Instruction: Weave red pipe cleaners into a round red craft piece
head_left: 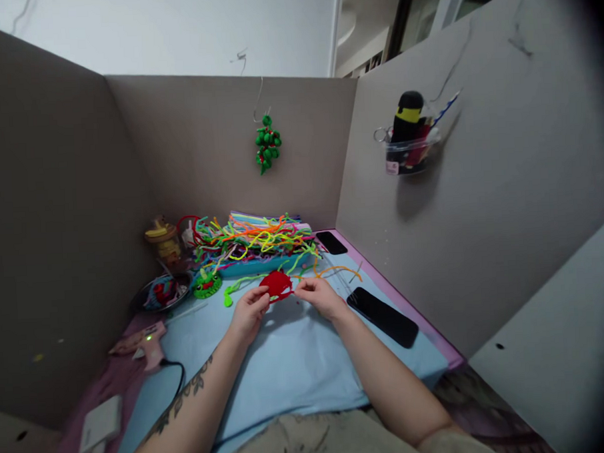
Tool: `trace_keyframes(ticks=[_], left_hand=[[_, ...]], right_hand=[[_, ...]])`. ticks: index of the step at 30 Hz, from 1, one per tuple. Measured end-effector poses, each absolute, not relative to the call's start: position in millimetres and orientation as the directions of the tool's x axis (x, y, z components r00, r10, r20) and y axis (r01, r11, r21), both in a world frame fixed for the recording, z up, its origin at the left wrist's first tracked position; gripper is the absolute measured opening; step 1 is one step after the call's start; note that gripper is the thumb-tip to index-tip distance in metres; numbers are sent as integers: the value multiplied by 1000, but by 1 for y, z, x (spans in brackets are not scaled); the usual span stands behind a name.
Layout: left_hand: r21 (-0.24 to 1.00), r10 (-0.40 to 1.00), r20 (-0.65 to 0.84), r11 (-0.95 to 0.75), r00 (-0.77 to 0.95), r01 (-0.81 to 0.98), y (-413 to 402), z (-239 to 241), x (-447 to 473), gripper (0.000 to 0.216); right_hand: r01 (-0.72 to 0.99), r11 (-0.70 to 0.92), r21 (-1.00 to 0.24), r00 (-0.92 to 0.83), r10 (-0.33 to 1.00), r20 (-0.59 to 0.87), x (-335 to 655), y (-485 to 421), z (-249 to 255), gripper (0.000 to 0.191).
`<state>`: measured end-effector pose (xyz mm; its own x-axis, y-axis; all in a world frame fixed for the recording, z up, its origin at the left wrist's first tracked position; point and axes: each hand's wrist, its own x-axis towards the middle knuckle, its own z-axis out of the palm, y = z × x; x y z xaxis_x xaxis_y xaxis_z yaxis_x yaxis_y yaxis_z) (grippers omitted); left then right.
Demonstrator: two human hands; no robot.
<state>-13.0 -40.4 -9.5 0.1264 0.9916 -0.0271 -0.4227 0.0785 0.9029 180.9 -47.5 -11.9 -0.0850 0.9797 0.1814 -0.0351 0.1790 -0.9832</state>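
Note:
A small red pipe-cleaner piece (276,284) is held between both hands above a light blue cloth (288,360). My left hand (249,311) pinches its left side with closed fingers. My right hand (319,295) pinches its right side, fingers also closed. A green pipe cleaner (233,289) lies just left of the red piece. Behind the hands sits a heap of coloured pipe cleaners (255,240) on a blue tray.
A pink glue gun (145,343) and a white adapter (100,425) lie at the left. Two black phones (383,316) (331,242) rest at the right. A bowl of bits (161,293), a green figure (207,283), a hanging green ornament (267,144) and a wall cup (409,142) surround the grey partitions.

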Motion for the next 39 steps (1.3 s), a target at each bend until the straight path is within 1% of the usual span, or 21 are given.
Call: trace_keyframes(ticks=[2, 4, 7, 12, 16, 18, 21, 25, 29, 31, 36, 39], left_hand=[[902, 989, -29, 90, 148, -423, -41, -10, -13, 39], [901, 985, -29, 98, 168, -422, -42, -10, -12, 38], [908, 983, -26, 99, 181, -408, -42, -11, -13, 38], [919, 976, 0, 86, 220, -384, -43, -14, -14, 35], [927, 967, -3, 98, 254, -361, -41, -17, -16, 34], [927, 964, -10, 108, 265, -360, -40, -18, -16, 35], [914, 963, -8, 116, 270, -389, -40, -18, -17, 35], [894, 964, 2, 118, 267, -432, -42, -11, -16, 37], [884, 963, 6, 121, 269, -452, -43, -8, -15, 37], [878, 960, 3, 132, 281, -459, -43, -9, -16, 36], [871, 952, -8, 156, 304, -465, -41, -11, -17, 35], [880, 954, -14, 154, 299, -449, -40, -12, -16, 40]], right_hand=[[93, 266, -959, 20, 963, 269, 179, -49, -10, 14], [175, 306, -936, 95, 941, 326, 176, -51, -8, 13], [208, 325, -922, 141, 923, 357, 174, -52, -6, 11], [99, 272, -957, 143, 948, 284, 176, -48, -9, 11], [80, 292, -953, 170, 938, 302, 179, -43, -14, 14], [89, 308, -947, 147, 937, 318, 181, -41, -17, 15], [51, 289, -956, 68, 954, 292, 182, -39, -22, 15], [-73, 240, -968, 50, 970, 237, 179, -39, -23, 16], [-263, 116, -958, 7, 993, 119, 171, -45, -19, 25], [-330, 65, -942, -10, 997, 73, 168, -47, -16, 29], [-439, 6, -899, -32, 999, 22, 167, -49, -14, 34], [-435, -1, -901, -28, 1000, 12, 167, -48, -15, 34]])
